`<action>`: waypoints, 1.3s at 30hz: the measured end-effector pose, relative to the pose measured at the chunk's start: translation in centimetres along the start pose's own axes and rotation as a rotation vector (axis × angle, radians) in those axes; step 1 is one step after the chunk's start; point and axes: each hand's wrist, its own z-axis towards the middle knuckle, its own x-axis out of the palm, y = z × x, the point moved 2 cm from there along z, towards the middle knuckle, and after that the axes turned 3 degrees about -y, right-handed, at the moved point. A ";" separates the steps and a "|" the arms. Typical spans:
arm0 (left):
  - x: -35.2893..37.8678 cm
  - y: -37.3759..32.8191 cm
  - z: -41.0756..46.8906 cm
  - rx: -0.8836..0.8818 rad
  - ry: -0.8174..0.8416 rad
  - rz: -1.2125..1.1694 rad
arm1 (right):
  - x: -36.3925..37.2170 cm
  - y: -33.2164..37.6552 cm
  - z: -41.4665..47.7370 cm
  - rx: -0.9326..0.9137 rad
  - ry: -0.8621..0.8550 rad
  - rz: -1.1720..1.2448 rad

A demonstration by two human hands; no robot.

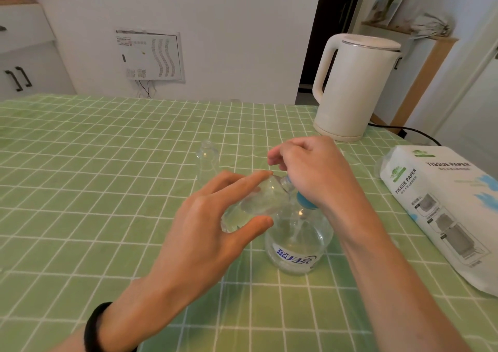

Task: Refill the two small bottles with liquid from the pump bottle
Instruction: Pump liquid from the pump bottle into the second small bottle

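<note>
The left hand's fingers and thumb are curled loosely round a small bottle. They grip it by its sides and hold it off the cloth. It is tipped well over, neck toward the right, and I take that to be so its mouth meets the spout. The left hand comes in low from the near side, a black band on its wrist.

The right hand is bunched, its fingers curled down over the pump head. Only a bit of blue shows from under the hand, touching the small bottle's neck. The wrist sits right above the blue collar, a good place to bear straight down from. Whether the pump is pressed at this instant I cannot tell.

Below, the pump bottle stands upright on the cloth, clear and round with a printed label facing me. Nothing steadies it but the hand on top. Some liquid seems to lie in the tilted bottle, though clear on clear is hard to read.

The other small bottle stands upright further back, apart from both hands. It looks to be waiting its turn, but I cannot make out whether it is full or empty.

At the table's far right sits a white kettle, and a tissue pack lies along the right edge, well out of the way.
</note>
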 end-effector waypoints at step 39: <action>0.1 -0.1 -0.1 0.008 -0.006 -0.015 | -0.2 0.0 -0.2 -0.003 0.027 0.037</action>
